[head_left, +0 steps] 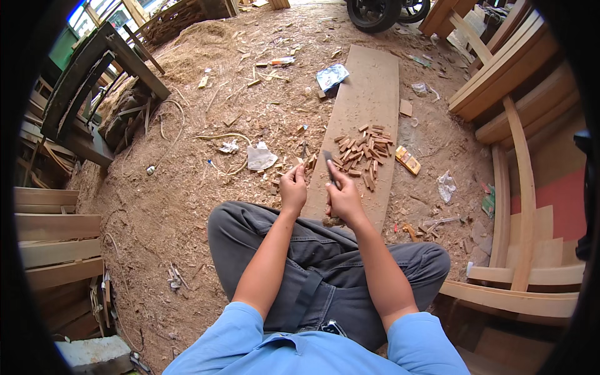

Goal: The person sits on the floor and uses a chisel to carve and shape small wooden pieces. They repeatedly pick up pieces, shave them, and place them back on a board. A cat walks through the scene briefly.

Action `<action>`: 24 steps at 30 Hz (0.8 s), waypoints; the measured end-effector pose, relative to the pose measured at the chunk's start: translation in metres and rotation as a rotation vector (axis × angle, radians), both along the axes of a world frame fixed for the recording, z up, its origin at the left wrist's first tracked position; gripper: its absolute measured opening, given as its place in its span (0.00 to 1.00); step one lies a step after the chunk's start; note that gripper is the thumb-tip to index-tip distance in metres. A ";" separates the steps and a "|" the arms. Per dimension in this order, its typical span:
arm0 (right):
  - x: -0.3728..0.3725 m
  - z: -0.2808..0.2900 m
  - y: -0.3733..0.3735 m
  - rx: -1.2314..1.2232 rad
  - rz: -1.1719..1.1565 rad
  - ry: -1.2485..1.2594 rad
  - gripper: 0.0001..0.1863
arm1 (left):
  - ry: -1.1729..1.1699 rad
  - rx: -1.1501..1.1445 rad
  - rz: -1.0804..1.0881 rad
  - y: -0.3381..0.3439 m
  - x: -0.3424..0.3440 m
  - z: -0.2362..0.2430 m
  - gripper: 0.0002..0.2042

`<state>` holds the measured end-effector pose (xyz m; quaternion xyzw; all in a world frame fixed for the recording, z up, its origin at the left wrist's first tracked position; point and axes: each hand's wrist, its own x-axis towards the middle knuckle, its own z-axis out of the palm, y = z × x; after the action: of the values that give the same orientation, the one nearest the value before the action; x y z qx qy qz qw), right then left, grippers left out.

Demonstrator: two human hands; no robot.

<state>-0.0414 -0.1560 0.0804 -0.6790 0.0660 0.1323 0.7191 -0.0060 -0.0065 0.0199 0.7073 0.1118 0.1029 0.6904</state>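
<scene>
Head view: left hand (pixel 292 187) pinches one small pale wood piece (pixel 299 160) just left of one long, brown wooden board (pixel 372 84); right hand (pixel 344 197), above its near end, clenches one dark flat blade (pixel 329 157). From afar, I judge a slip could cut the left hand. Heaped oblong brown blocks (pixel 358 154) on board: too many to count.

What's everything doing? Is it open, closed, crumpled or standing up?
Left hand: closed, seemingly pinching a small pale piece
Right hand: closed around a dark tool
Wood pieces: loosely heaped
Long board: lying down
Clear plastic: crumpled
Front wheel: upright
</scene>
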 end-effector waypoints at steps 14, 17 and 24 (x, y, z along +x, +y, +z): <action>-0.013 -0.001 0.027 -0.161 0.066 -0.058 0.29 | -0.114 0.288 0.045 0.003 0.005 -0.009 0.15; -0.010 -0.004 0.025 -0.156 0.008 -0.041 0.29 | -0.129 0.329 -0.036 0.001 -0.001 -0.005 0.14; -0.010 0.012 0.016 -0.025 0.102 0.046 0.31 | 0.016 0.215 0.058 0.003 0.000 0.003 0.14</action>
<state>-0.0514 -0.1404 0.0927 -0.6871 0.0496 0.1834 0.7013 -0.0056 -0.0031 0.0231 0.7746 0.1263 0.1286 0.6062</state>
